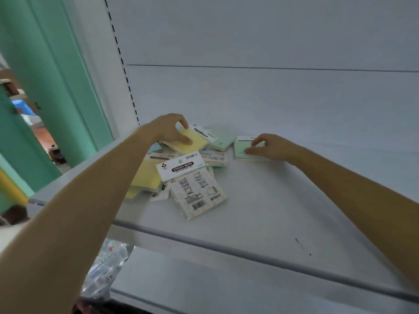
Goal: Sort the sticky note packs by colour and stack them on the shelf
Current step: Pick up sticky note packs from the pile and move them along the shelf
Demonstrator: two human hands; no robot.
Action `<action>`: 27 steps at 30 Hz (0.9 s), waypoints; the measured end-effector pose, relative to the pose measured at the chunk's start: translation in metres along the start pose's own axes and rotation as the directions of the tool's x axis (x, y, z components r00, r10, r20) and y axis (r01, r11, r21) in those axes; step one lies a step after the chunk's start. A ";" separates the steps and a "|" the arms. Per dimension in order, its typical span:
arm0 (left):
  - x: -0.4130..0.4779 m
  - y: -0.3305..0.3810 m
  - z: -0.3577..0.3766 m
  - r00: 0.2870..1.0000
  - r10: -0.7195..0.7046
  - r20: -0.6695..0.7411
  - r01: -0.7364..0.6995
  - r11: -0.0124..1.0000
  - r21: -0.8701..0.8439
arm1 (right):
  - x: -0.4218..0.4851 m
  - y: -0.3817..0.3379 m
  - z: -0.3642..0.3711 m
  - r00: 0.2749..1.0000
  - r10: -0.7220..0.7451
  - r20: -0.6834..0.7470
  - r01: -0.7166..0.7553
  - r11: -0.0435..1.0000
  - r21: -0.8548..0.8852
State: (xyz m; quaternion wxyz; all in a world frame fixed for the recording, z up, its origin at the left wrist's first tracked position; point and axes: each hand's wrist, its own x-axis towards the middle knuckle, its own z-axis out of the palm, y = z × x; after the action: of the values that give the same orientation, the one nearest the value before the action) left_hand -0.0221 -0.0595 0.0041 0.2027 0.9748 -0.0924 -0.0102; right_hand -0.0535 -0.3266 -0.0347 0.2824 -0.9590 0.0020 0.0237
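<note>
Dim, cool bluish light, soft and even, faint shadows under the forearms on the white shelf (260,200), no glare, mild overall softness, wide-angle bending of the shelf's front edge, blurred plastic bag (102,268) at lower left

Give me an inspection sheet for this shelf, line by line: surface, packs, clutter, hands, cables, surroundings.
Surface: white shelf, dark specks near its front edge.
Job's things: unsorted pile of sticky note packs; yellow pack on top at the back; pale green pack apart, to the right.
Clutter: plastic bag on the lower shelf, at left.
Grippers: left hand grips the yellow pack; right hand holds the pale green pack.
Cables: nothing seen.
Surroundings: white back panel; green wall at left.
</note>
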 end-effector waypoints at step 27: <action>-0.015 0.192 0.068 0.989 0.137 -0.059 -0.133 0.634 -0.762 | -0.170 0.132 -0.089 0.890 0.359 -0.281 -0.237 0.891 0.388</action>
State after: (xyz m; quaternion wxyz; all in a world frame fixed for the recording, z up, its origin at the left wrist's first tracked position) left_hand -0.0744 -0.2562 0.0175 0.5943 0.7889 -0.1524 -0.0353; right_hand -0.2218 -0.4876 -0.0241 0.4330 -0.8719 0.2048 -0.1020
